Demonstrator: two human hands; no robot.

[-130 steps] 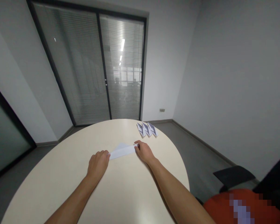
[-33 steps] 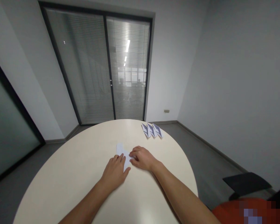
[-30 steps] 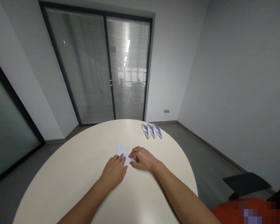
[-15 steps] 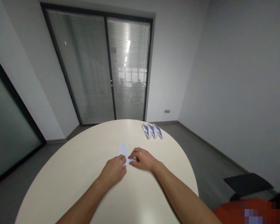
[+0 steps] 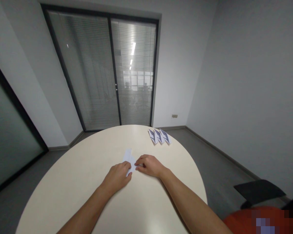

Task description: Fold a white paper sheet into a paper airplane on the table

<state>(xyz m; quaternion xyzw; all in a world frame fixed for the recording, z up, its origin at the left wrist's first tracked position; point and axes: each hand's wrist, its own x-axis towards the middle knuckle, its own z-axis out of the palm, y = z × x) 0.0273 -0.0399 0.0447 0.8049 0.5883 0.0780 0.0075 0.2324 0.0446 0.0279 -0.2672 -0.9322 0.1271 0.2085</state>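
A white sheet of folded paper lies on the round cream table, between my two hands. My left hand rests over its left side, fingers bent and closed on the paper. From the right, my right hand pinches the paper's right edge between thumb and fingers. A narrow strip of the paper points away from me, past the left fingertips. The part under the left fingers is hidden.
Three folded paper pieces lie in a row near the table's far right edge. A black and red chair stands at the lower right. Beyond the table are glass doors with blinds and a wall socket.
My right thumb has moved slightly closer to the fingers at the paper's right edge. My left hand has shifted a little to the left. The row of folded pieces is unchanged.
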